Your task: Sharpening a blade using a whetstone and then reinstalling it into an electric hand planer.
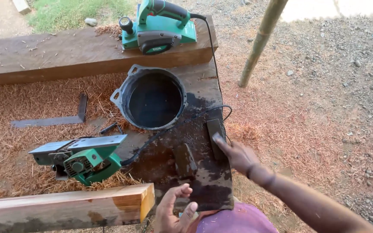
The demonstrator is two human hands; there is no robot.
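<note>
Right hand (238, 155) reaches in from lower right, forearm running diagonally up-left, index finger stretched out and touching the near end of a dark stone (216, 137). Hand isn't gripping anything, other fingers loosely curled. That stone lies at centre-right of frame on the wet, dark board (208, 190); long axis near vertical in frame, tilted slightly, far end pointing toward the top of frame.

Second stone (184, 160) just left of it, apart, same dark block shape, long axis roughly parallel, also on the wet patch.

Left hand (175, 211) at bottom centre, palm half open, thumb and fingers curved in a narrow C, holding nothing, hovering just below the second stone.

Black bucket (128, 92) at centre, round, holding dark water, seen from above. Black cable (169, 127) runs past its lower right rim.

Green planer (158, 26) at top centre on a beam (44, 54), long axis left-right; round dark label patch on its side. Second green planer (83, 157) at left of centre, upturned, grey sole facing up, on shavings. Metal square (52, 118) at left, L-shaped, flat in shavings. Pale beam (65, 209) across bottom left. Bamboo pole (262, 39) leans at upper right.
</note>
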